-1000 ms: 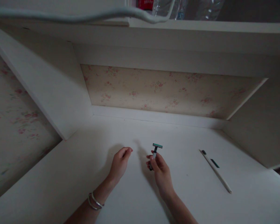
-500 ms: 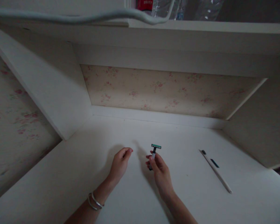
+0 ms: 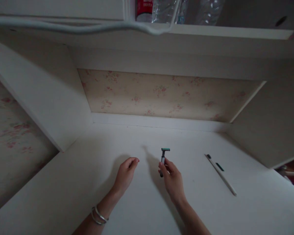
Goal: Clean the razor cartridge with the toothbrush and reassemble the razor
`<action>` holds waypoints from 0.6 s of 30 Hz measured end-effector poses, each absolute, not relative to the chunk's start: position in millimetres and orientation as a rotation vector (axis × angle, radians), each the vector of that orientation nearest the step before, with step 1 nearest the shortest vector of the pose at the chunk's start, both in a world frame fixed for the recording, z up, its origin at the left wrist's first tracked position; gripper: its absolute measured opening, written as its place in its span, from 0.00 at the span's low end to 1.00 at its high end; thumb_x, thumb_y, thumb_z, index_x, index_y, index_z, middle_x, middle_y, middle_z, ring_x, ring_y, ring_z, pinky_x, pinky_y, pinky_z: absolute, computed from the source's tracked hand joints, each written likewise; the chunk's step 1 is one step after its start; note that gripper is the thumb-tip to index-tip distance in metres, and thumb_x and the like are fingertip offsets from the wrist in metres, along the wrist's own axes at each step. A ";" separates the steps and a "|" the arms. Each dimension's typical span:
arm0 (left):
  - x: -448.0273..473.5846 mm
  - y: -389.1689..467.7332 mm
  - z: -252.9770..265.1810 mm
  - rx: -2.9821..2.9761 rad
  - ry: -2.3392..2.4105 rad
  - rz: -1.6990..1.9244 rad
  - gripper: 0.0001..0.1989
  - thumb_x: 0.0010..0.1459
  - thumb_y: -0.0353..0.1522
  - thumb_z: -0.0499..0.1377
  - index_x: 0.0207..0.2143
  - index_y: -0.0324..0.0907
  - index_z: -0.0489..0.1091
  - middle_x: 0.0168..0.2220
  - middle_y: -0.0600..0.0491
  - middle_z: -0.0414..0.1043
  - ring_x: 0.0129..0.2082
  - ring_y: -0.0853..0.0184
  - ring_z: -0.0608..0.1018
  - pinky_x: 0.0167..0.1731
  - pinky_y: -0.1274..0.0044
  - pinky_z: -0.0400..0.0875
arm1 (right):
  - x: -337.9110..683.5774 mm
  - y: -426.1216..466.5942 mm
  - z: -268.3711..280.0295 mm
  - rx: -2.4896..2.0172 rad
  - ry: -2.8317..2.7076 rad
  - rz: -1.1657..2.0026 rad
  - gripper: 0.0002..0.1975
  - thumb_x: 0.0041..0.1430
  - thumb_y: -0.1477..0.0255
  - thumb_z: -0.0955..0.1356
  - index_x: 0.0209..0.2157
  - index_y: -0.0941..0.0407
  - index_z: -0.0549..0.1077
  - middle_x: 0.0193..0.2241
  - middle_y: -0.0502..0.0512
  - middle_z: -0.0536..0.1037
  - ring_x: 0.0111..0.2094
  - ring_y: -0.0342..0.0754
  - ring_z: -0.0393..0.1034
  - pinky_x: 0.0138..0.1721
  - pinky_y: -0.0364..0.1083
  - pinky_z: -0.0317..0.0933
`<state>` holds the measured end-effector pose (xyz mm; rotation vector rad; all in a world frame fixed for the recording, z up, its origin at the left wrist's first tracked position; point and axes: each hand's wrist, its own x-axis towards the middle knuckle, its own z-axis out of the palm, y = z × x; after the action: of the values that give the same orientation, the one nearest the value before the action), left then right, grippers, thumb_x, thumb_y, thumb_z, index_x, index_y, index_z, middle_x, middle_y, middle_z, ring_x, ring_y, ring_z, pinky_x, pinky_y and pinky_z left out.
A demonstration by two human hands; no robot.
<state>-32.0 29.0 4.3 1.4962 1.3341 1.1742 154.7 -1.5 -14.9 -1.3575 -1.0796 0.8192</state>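
My right hand (image 3: 173, 180) holds a razor (image 3: 163, 160) by its grey and black handle, between thumb and fingers. The razor stands roughly upright, its head with a green strip at the top, above the white desk (image 3: 147, 209). To the left, my left hand (image 3: 124, 174) is curled into a loose fist, thumb against the index finger, apart from the razor. Nothing shows in it, though the inside of the palm is hidden. Two silver bangles (image 3: 99, 216) circle the left wrist.
A slim white stick with a dark end (image 3: 221, 176) lies on the desk at the right. Beside it is a small dark strip (image 3: 220, 166). Overhead, a pale cable (image 3: 75, 28) crosses in front of a shelf (image 3: 222, 31) with plastic bottles (image 3: 165, 11). Side panels bound the desk.
My right hand has turned the razor, so its head now shows more from the side. The view has shifted slightly right. My left hand keeps its curled shape.
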 end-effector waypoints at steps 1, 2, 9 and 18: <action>-32.1 29.4 4.3 1.497 1.330 1.171 0.17 0.57 0.43 0.53 0.34 0.39 0.73 0.32 0.51 0.75 0.35 0.65 0.74 0.37 0.76 0.66 | 162.7 -0.1 -15.8 -1.408 -1.085 0.769 0.24 0.56 0.56 0.66 0.46 0.58 0.73 0.34 0.57 0.77 0.31 0.50 0.73 0.30 0.46 0.68; -32.1 29.8 4.4 1.498 1.324 1.165 0.17 0.57 0.43 0.53 0.34 0.39 0.73 0.32 0.51 0.75 0.35 0.64 0.74 0.37 0.76 0.66 | 172.3 1.0 -16.6 -1.460 -1.082 0.728 0.25 0.55 0.55 0.66 0.46 0.59 0.73 0.35 0.59 0.78 0.32 0.51 0.73 0.31 0.46 0.68; -28.8 29.0 0.6 1.546 1.283 1.113 0.17 0.58 0.43 0.52 0.34 0.39 0.73 0.29 0.52 0.73 0.32 0.65 0.73 0.34 0.77 0.65 | 273.8 -7.4 -14.1 -1.998 -1.286 0.312 0.24 0.57 0.56 0.62 0.44 0.60 0.75 0.41 0.62 0.79 0.37 0.55 0.74 0.39 0.47 0.65; -24.3 25.7 -4.7 1.647 1.258 1.054 0.18 0.59 0.43 0.50 0.34 0.39 0.72 0.28 0.53 0.72 0.29 0.66 0.71 0.31 0.78 0.63 | 358.1 -21.9 -3.1 -2.609 -1.682 -0.101 0.21 0.64 0.65 0.55 0.44 0.55 0.75 0.44 0.62 0.74 0.38 0.56 0.73 0.35 0.48 0.63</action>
<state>-24.3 25.7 -4.7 1.6469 1.2576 1.0543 358.1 -21.9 -3.1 -2.6087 -1.6818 -0.1007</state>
